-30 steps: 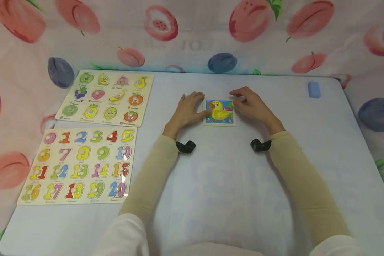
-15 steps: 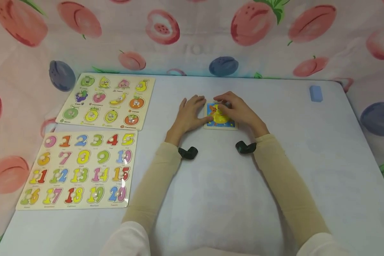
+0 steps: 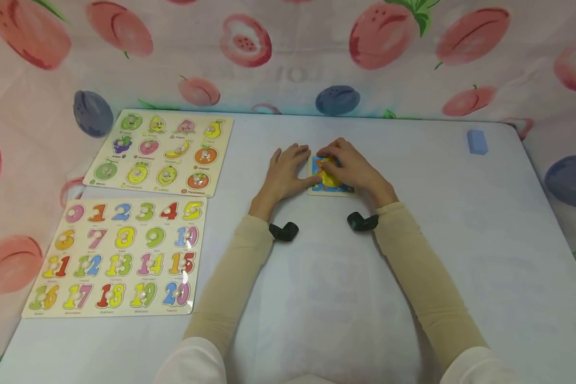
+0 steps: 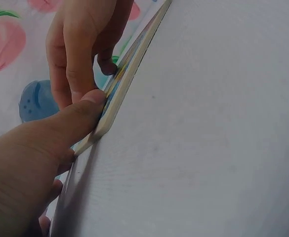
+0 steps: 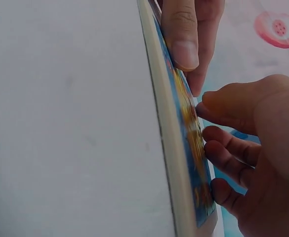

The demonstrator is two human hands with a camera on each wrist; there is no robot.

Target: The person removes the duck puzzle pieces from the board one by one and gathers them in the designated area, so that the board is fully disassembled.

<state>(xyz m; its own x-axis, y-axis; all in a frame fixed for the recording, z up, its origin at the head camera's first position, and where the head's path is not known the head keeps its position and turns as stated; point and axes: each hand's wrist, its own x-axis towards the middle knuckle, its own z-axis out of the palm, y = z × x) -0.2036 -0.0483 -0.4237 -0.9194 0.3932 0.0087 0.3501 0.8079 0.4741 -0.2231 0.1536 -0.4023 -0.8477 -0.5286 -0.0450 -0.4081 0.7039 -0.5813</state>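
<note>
A small square duck puzzle [image 3: 342, 189], a yellow duck on blue in a pale wooden frame, lies flat on the table. Against its left side rests my left hand [image 3: 284, 178], fingers spread along the edge and thumb laid over the picture. From the right, my right hand [image 3: 357, 168] arches over the puzzle and covers its upper part. In the right wrist view, the right fingertips [image 5: 218, 190] are bent down to the picture [image 5: 191, 128]. The left wrist view shows a gap between the right thumb and the other fingers. No loose piece shows between them.
At the left lie a fruit board [image 3: 160, 152] and a number board [image 3: 112, 256] with knobbed pieces. A blue block [image 3: 477, 142] sits at the far right of the white table [image 3: 317, 298]. Fruit-printed cloth [image 3: 288, 53] hangs behind.
My right hand has moved left from beside the puzzle to over its picture, hiding much of the duck. The left hand stays at the left edge. The head view has shifted slightly.
</note>
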